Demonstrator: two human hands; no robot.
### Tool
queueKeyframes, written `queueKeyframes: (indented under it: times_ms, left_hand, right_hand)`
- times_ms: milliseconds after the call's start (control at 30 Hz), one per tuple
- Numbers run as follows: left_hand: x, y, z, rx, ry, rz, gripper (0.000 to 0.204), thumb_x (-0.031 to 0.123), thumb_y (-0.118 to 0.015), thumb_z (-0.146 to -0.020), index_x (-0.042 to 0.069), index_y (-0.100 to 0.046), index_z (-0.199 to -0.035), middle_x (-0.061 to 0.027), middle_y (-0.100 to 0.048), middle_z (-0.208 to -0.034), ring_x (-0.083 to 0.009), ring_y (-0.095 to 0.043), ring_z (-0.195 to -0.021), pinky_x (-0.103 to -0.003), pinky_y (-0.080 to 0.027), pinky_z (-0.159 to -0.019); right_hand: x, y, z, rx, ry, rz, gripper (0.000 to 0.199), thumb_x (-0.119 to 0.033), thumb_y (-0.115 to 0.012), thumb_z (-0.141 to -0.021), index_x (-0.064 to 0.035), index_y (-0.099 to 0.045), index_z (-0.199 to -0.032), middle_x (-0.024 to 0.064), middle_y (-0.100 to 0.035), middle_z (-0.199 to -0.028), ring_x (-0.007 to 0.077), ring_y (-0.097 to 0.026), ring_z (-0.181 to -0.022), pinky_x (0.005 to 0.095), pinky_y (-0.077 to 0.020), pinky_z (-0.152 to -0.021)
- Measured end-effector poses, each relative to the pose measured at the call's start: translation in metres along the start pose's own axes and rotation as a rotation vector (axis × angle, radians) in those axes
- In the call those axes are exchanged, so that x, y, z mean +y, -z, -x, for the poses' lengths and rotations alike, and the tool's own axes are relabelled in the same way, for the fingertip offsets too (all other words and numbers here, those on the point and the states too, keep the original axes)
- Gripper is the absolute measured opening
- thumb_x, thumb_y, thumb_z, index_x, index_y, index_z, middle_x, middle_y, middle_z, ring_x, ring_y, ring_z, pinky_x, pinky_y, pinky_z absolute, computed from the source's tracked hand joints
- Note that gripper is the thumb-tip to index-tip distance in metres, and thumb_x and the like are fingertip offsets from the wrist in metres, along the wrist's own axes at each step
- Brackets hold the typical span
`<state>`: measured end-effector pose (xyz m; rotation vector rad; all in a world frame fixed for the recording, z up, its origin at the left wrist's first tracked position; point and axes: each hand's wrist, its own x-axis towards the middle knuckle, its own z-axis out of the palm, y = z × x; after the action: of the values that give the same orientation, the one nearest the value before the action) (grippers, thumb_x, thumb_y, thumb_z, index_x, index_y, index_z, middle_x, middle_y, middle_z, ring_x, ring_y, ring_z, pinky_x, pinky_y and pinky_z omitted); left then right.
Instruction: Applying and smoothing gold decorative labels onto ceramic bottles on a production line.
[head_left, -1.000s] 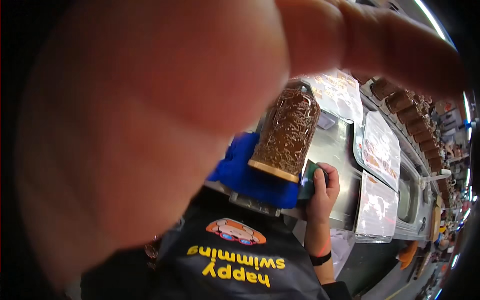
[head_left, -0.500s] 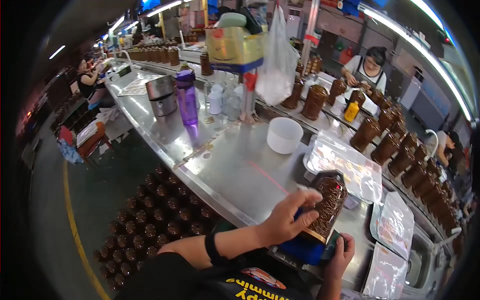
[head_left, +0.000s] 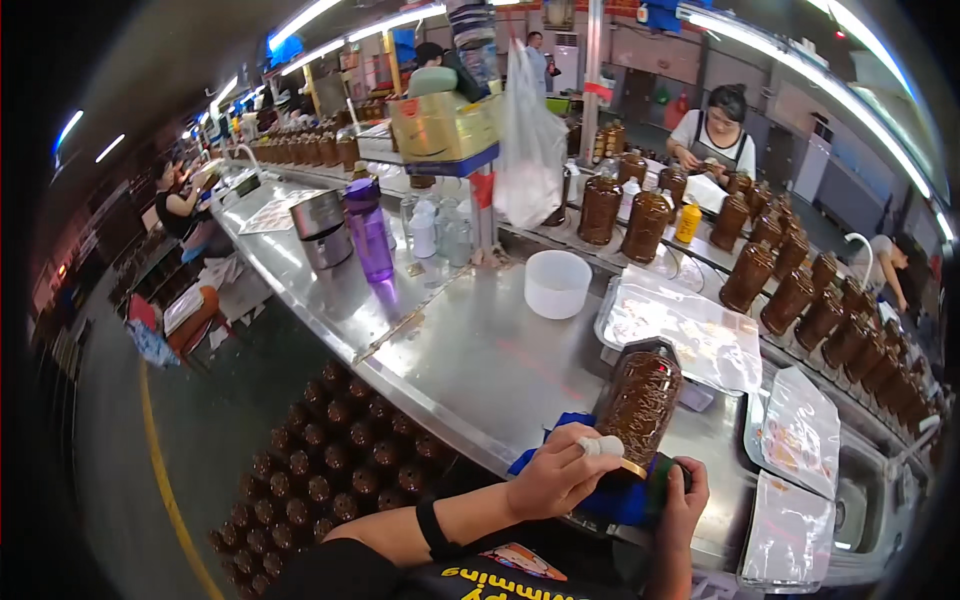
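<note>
black garment front (head_left: pixel 590 572): one run of rounded yellow lettering (head_left: pixel 500 585), inverted in the view, cut by the lower edge and legible only in part; set beside an orange-and-white cartoon print (head_left: pixel 522 560).
brown, relief-patterned bottle with gold-coloured rim (head_left: pixel 640 400): dense raised figuring; whether any is lettering cannot be told.
large, glossy, clear-covered white sheet (head_left: pixel 685 330): orange and reddish print, lost in glare.
two smaller glossy white sheets (head_left: pixel 800 430) at its right: faint print, unreadable.
golden-yellow box on blue base (head_left: pixel 430 130): faint markings, too small to read.
</note>
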<state>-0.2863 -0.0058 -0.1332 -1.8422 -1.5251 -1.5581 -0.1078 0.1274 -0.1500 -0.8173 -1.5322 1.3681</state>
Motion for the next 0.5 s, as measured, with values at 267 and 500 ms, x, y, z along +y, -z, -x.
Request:
queueKeyframes:
  times_ms: [267,500]
  left_hand:
    - [0.0021,0.0001,-0.0077,-0.063,-0.156,-0.069,0.032,0.002,-0.066,-0.073,0.012,-0.063,-0.103,-0.0100,-0.065,-0.108,-0.0274,-0.057,-0.101,-0.046,-0.046,-0.092]
    - [0.0008,-0.0059,-0.0068,-0.068,-0.174,-0.078,0.027,0.004,-0.064,-0.078,0.012,-0.063,-0.103,-0.0091,-0.064,-0.109,-0.0248,-0.057,-0.102,-0.044,-0.045,-0.094]
  right_hand:
    - [0.0024,0.0002,-0.0029,-0.030,0.039,0.048,0.015,-0.010,-0.062,-0.088,-0.0005,-0.059,-0.099,0.0015,-0.058,-0.087,0.0084,-0.052,-0.078,0.0232,-0.0439,-0.073]
    - [0.0030,0.0012,-0.0041,-0.049,0.023,0.049,0.016,-0.011,-0.063,-0.088,0.0003,-0.060,-0.099,0.0022,-0.059,-0.084,0.0091,-0.054,-0.078,0.0235,-0.0451,-0.073]
